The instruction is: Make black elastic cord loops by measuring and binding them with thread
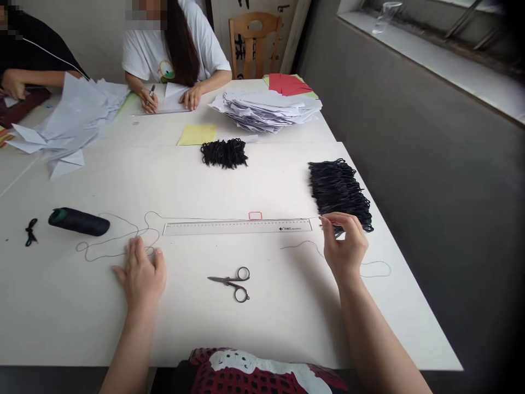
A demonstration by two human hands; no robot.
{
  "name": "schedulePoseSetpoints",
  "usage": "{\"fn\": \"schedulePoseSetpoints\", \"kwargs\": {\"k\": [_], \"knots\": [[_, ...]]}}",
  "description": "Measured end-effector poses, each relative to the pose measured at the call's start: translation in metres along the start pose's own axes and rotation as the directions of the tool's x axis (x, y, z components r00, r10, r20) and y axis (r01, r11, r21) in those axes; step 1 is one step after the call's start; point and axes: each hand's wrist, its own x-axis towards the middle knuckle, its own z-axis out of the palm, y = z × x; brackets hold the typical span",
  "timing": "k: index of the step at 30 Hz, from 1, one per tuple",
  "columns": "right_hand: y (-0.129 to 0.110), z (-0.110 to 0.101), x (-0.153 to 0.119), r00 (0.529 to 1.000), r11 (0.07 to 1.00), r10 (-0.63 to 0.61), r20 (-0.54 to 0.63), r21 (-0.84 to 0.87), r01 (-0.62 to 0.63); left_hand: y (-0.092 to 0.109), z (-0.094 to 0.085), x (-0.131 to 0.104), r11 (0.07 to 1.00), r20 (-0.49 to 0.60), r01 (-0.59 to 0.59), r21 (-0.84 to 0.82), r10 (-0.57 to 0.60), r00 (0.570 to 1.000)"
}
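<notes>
- A white table (184,317) stands before you.
- Scissors (227,281) lie nearest you.
- Beyond them, a ruler (238,227); thread (176,218) runs along its far edge.
- To your left, a spool (80,221) and a black knot (31,232).
- To your right, a large pile of black loops (337,189).
- Farther off, a smaller pile (224,153), yellow paper (197,134) and white sheets (266,109).

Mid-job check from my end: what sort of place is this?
It looks like a small craft workroom, though that's a judgement: people share a white table, where a spool of dark thread lies near a ruler.
</notes>
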Motion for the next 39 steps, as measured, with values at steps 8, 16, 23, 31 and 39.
{"fn": "schedulePoseSetpoints", "kwargs": {"k": [8, 16, 23, 31, 39], "knots": [[0.008, 0.003, -0.003, 0.955, 0.977, 0.200, -0.219, 0.118, -0.177, -0.010, -0.009, 0.005, 0.991, -0.033, 0.136, -0.006, -0.136, 0.990], [-0.001, 0.008, -0.009, 0.974, 0.970, 0.163, -0.157, 0.205, -0.129, -0.018, -0.017, 0.010, 0.969, -0.173, 0.213, -0.125, -0.233, 0.957], [-0.012, 0.010, -0.012, 0.995, 0.984, 0.083, -0.056, 0.165, -0.073, -0.020, -0.013, 0.013, 0.968, -0.257, 0.205, -0.141, -0.236, 0.937], [-0.032, 0.004, -0.009, 0.993, 0.986, -0.118, -0.025, 0.115, 0.120, -0.023, -0.008, 0.017, 0.987, -0.332, 0.030, -0.155, -0.081, 0.940], [-0.055, -0.004, -0.004, 0.912, 0.925, -0.363, 0.188, 0.186, 0.330, 0.030, -0.024, 0.006, 0.842, -0.514, -0.502, -0.200, 0.346, 0.785]]}}
